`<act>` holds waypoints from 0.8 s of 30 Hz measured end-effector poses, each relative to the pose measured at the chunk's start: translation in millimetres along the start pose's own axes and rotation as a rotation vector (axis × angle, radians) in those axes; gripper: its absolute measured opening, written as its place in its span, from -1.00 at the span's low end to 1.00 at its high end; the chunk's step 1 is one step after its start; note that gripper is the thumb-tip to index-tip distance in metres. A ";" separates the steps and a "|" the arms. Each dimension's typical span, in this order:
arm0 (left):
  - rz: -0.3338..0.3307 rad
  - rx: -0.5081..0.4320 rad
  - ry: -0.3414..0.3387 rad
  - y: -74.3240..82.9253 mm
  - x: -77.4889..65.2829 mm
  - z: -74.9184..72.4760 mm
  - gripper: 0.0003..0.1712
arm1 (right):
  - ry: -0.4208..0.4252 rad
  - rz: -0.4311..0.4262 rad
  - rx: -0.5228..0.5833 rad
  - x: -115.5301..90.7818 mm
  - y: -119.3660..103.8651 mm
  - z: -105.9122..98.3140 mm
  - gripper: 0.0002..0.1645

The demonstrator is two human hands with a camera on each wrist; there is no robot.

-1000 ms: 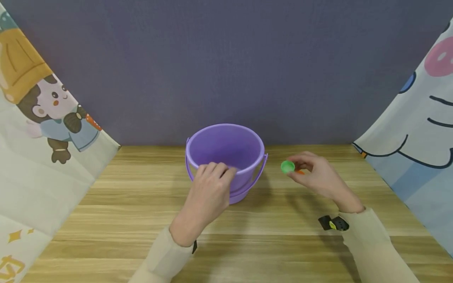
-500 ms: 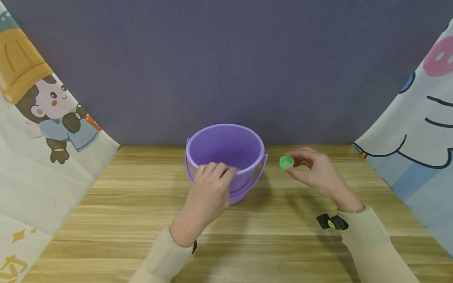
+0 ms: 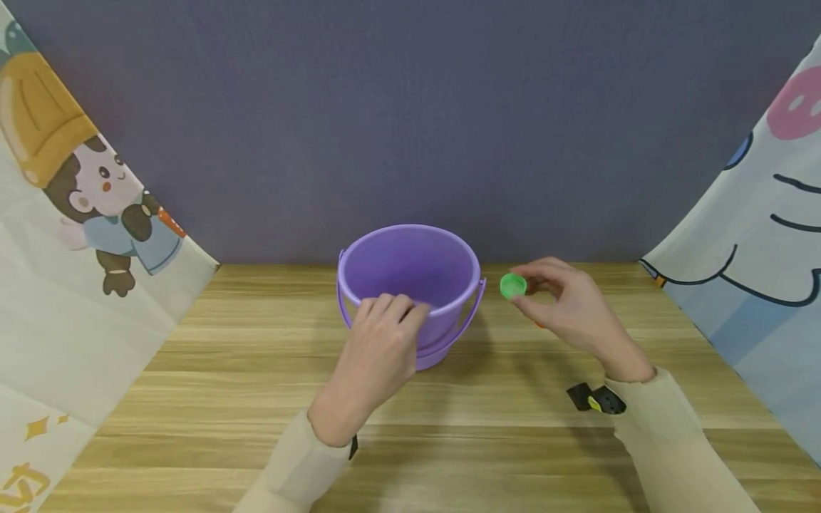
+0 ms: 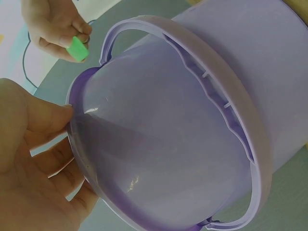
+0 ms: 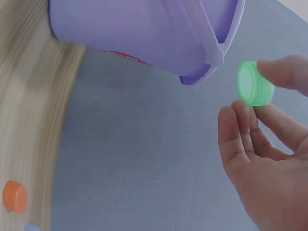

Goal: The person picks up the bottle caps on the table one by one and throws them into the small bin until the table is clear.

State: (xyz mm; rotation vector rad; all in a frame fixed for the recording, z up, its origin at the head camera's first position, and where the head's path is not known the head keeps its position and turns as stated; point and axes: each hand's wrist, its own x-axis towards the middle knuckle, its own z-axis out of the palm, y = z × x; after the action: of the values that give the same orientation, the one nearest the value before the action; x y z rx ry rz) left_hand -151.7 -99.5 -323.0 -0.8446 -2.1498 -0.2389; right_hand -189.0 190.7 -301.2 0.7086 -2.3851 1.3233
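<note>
A purple bucket (image 3: pixel 410 278) stands upright on the table, its handle (image 4: pixel 231 82) hanging down at the near side. My left hand (image 3: pixel 378 349) grips the bucket's near rim; in the left wrist view the thumb (image 4: pixel 50 115) lies against the outside and the other fingers reach over the rim. Right of the bucket, my right hand (image 3: pixel 571 306) pinches a green bottle cap (image 5: pixel 255 84) between thumb and fingers. The cap is held up at about rim height, its hollow side showing, apart from the bucket.
An orange bottle cap (image 5: pixel 15 197) lies on the wooden table (image 3: pixel 212 399) under the right hand, mostly hidden in the head view. A bit of something light blue (image 5: pixel 32 227) shows beside it. A dark backdrop (image 3: pixel 410 114) rises behind, with printed cloths (image 3: pixel 757 271) at both sides.
My right hand has moved a little up and left, carrying the green cap closer to the bucket. The left hand and the bucket stay where they were.
</note>
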 end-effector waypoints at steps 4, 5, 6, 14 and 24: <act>-0.006 0.011 -0.008 -0.7 1.4 2.8 -0.66 | 0.002 0.014 -0.003 5.7 0.3 2.1 -0.61; -0.007 0.014 -0.008 -1.0 1.7 3.6 -0.66 | 0.001 0.017 -0.002 7.1 0.4 2.6 -0.60; -0.008 0.016 -0.008 -1.2 2.1 4.5 -0.67 | 0.002 0.019 -0.002 8.5 0.6 3.1 -0.60; -0.020 0.021 -0.003 -3.0 7.6 14.1 -0.68 | 0.019 -0.026 0.021 23.5 8.6 5.4 -0.60; -0.039 0.047 -0.016 -4.3 16.5 27.7 -0.67 | 0.031 -0.078 0.075 43.3 20.6 8.1 -0.61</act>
State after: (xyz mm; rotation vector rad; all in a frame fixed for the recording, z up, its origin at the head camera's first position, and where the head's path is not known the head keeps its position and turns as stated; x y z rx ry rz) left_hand -179.1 -82.8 -328.8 -0.7812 -2.1799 -0.2011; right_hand -236.7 181.5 -298.1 0.7878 -2.2705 1.3870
